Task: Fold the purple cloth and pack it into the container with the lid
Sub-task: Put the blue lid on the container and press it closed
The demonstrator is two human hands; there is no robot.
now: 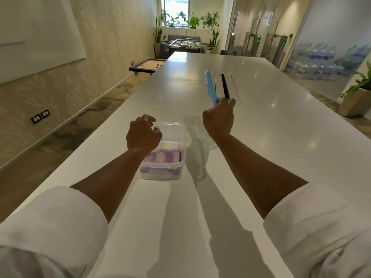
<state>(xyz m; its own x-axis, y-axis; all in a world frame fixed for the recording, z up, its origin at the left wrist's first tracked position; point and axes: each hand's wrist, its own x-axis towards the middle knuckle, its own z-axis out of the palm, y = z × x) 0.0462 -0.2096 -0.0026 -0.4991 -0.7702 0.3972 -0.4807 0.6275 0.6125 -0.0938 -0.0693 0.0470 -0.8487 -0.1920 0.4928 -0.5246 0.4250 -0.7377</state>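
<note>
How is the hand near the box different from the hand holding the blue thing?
The left hand is empty, fingers loosely curled; the right hand grips a blue lid.
The left hand hangs over the clear box with the purple cloth inside; the right hand is off to the box's side, above the table.
Both are bare, with white sleeves pushed up.

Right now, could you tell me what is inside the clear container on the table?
The purple cloth lies folded at the bottom of the clear container. The left hand hides its left corner. The lid is off, in the right hand.
</note>
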